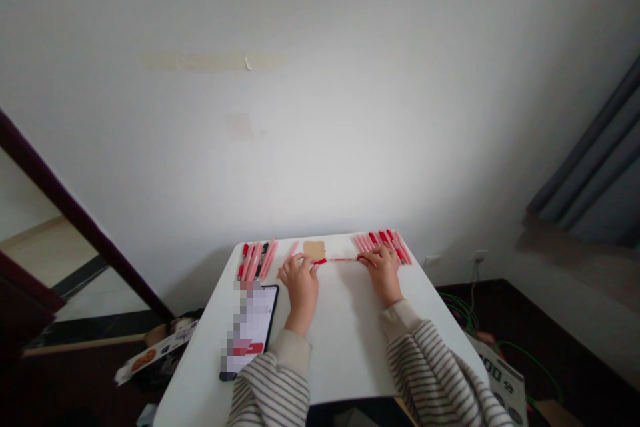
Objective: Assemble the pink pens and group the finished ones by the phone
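Observation:
Fingers pinched, my left hand (301, 283) grips a short red pen part (321, 261) above the white table. From it a thin red pen refill (343, 259) runs level across to my right hand (384, 272), whose closed fingertips hold its other end. Just behind my right hand lies a row of red and pink pens (380, 238). Left of my left hand is another group of pink, red and black pens (257, 260). One pale pink piece (293, 250) lies close by my left fingers, partly covered. A tan square pad (314, 249) sits behind the left fingertips.
A smartphone (255, 327) lies on the left of the white table (350, 347), beside my left forearm. The wall (330, 113) rises directly behind the table. Green cables (463, 307) and a box (500, 373) are on the floor at right.

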The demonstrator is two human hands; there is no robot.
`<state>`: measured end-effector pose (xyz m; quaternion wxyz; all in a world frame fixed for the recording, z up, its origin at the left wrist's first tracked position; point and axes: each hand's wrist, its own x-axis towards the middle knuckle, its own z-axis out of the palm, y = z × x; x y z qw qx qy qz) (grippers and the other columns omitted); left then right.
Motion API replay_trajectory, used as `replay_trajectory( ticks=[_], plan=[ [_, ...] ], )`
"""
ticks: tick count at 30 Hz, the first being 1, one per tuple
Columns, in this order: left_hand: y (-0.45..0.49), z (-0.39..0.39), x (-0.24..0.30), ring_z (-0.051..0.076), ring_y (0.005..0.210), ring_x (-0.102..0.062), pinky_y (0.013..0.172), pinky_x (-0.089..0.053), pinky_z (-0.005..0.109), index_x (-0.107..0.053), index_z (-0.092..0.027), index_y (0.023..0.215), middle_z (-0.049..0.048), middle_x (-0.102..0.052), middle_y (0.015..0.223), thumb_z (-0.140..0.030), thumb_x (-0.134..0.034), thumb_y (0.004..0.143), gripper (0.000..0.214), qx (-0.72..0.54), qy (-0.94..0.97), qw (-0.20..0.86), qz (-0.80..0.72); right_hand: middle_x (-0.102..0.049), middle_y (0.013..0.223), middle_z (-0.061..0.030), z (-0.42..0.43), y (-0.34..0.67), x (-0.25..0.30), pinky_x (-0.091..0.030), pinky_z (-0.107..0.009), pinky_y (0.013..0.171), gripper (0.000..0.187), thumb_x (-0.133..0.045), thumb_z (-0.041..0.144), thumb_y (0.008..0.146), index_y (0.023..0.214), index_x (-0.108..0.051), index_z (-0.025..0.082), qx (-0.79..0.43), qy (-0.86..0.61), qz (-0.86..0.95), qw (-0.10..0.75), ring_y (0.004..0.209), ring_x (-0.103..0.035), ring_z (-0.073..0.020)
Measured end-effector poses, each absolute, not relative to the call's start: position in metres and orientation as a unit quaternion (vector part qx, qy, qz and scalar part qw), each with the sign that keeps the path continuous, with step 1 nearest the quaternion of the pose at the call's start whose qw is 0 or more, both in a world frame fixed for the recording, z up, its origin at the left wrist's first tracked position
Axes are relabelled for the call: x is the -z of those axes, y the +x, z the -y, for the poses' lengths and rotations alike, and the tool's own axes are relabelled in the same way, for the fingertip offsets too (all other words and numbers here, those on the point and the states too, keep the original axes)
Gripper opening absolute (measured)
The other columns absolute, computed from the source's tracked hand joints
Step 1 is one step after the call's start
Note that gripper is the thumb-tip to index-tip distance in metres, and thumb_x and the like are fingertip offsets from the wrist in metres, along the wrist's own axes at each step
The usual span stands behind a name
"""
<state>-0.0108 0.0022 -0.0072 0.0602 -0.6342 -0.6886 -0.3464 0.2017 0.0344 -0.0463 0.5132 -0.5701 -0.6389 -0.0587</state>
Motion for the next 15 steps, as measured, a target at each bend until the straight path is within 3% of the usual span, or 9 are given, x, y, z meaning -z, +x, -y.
replay_trajectory(
  ticks=[15],
  plan=[
    [-0.0112, -0.0002, 0.0034, 0.023, 0.105, -0.048, 0.099, -0.033, 0.045, -0.069, -0.026, 0.09, 0.0039, -0.06, 0.11, -0.021, -0.06, 0.081, 0.013, 0.342, -0.664, 0.089, 0.659, -0.059, 0.09, -0.0067, -0.0296, 0.1974, 0.0407, -0.033, -0.036, 0.08, 0.019, -0.06, 0.038, 0.088, 0.083, -0.077, 0.029, 0.054, -0.552, 0.662, 0.504, 0.093, -0.043, -0.0229]
  ],
)
